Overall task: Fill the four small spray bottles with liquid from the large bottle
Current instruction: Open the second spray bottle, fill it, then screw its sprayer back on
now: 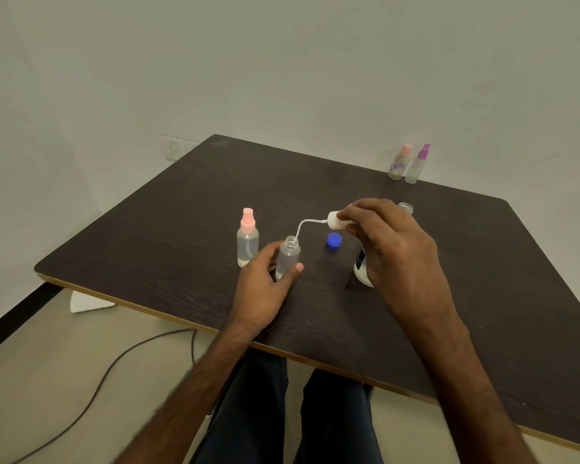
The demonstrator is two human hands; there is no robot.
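The left hand (260, 289) is gripping a small clear plastic bottle (288, 259); right hand (394, 252) fingers are pinching its white tubed spray cap (333, 220), likely needing lowering, then twisting.

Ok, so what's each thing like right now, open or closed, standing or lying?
Open small bottle: upright, top off, held by left hand.
Spray top: off, pinched by right hand, tube tip at that bottle's mouth.
Near pink-topped bottle: upright, closed.
Large bottle: upright, open, mostly hidden.
Blue cap: off, lying on table.
Far pink-topped bottle: upright, closed.
Purple-topped bottle: upright, closed.
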